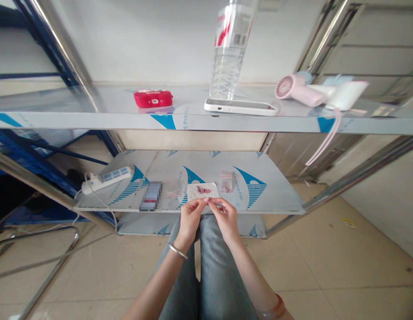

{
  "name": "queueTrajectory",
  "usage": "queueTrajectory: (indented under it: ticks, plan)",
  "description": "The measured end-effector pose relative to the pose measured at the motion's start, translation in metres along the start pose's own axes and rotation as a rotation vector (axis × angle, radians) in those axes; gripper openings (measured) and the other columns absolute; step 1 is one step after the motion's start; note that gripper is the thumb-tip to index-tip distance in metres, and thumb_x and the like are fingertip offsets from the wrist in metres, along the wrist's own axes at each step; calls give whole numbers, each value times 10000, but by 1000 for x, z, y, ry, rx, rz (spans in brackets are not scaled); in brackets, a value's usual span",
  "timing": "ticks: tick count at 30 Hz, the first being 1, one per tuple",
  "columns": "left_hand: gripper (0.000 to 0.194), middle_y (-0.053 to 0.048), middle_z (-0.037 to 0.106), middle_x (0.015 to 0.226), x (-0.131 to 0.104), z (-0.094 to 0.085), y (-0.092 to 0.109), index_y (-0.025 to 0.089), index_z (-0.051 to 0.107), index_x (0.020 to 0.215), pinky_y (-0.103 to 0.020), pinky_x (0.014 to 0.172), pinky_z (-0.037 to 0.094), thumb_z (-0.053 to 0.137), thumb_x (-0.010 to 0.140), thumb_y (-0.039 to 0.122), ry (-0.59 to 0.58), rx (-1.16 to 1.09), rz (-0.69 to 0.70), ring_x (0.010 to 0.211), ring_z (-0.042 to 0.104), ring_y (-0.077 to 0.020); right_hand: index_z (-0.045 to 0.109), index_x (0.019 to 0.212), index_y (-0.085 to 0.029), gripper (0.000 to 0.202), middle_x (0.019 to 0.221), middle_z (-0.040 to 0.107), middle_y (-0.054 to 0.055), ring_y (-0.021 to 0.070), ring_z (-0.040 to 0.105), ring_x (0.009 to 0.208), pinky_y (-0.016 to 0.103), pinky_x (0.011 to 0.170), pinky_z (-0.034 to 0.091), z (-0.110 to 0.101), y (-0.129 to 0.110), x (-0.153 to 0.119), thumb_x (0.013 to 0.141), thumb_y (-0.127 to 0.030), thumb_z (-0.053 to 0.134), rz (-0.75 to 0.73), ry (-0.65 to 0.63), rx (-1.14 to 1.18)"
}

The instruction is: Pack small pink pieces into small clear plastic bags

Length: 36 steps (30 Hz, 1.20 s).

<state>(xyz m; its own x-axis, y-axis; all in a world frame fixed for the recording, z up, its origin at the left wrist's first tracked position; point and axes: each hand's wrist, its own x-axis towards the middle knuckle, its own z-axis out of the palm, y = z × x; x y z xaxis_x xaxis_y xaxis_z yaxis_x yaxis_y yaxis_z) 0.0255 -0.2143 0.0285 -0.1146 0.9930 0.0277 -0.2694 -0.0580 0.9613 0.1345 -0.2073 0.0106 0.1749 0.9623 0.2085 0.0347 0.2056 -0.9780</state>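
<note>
My left hand (192,214) and my right hand (224,216) meet at the fingertips in front of the middle shelf's front edge. Both are closed in a pinch, and whatever lies between the fingers is too small to make out. Just beyond them, a white sheet or tray (192,192) bears small dark red pieces (204,190). To its right lies a clear plastic bag (227,183) with pinkish contents. Some thin pink strips (174,194) in clear plastic are on its left.
A blurred-out phone (151,196) and a white power strip (108,179) lie left on the middle shelf (279,195). Above, the upper shelf holds a red case (153,99), a bottle (229,58), a white-edged phone (240,107) and a pink fan (299,90).
</note>
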Motion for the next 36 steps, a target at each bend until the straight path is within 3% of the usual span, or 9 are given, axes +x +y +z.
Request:
queueTrajectory:
  ticks: [6, 11, 16, 22, 28, 32, 36]
  plan:
    - [259, -44, 733, 735, 11, 4, -20, 144, 752, 717, -285, 754, 492, 735, 686, 401, 74, 72, 25, 728, 648, -174, 715, 800, -169, 280, 834, 729, 74, 226, 666, 814, 290, 678, 482, -7, 21, 7, 767, -442, 663, 1, 10, -89]
    - [260, -50, 723, 694, 23, 3, -47, 132, 747, 672, -275, 737, 481, 813, 565, 360, 167, -61, -90, 682, 633, -155, 741, 874, -167, 344, 918, 735, 101, 251, 672, 909, 368, 835, 499, -21, 52, 14, 820, -475, 598, -22, -55, -145]
    - [317, -57, 705, 665, 38, 5, -74, 117, 743, 663, -248, 658, 456, 850, 493, 362, 188, -122, -192, 626, 599, -125, 753, 869, -179, 386, 933, 740, 97, 262, 681, 922, 395, 890, 492, -39, 74, 27, 842, -508, 553, -37, -152, -197]
    - [317, -57, 691, 625, 73, 11, -110, 121, 743, 662, -261, 626, 451, 810, 553, 411, 12, 71, -231, 602, 601, -143, 748, 839, -157, 453, 903, 744, 107, 283, 689, 874, 400, 826, 514, -66, 104, 64, 798, -560, 547, 84, -230, -255]
    - [139, -71, 689, 614, 103, 25, -142, 136, 744, 667, -257, 580, 433, 664, 728, 232, -174, 354, -84, 574, 587, -148, 746, 832, -162, 348, 854, 747, 89, 265, 695, 854, 402, 820, 530, -91, 146, 96, 753, -473, 612, 202, -290, -278]
    - [124, -79, 696, 650, 131, 37, -158, 131, 728, 697, -232, 573, 446, 626, 758, 167, -177, 425, -39, 581, 595, -133, 737, 774, -173, 151, 858, 746, 81, 253, 696, 858, 398, 834, 532, -96, 158, 120, 717, -282, 650, 178, -252, -331]
    - [169, -78, 723, 757, 161, 51, -166, 110, 713, 811, -237, 630, 504, 546, 792, 87, -152, 464, -76, 644, 647, -134, 726, 786, -159, 168, 869, 741, 85, 233, 690, 851, 365, 823, 532, -93, 157, 150, 719, -148, 573, 118, -152, -442]
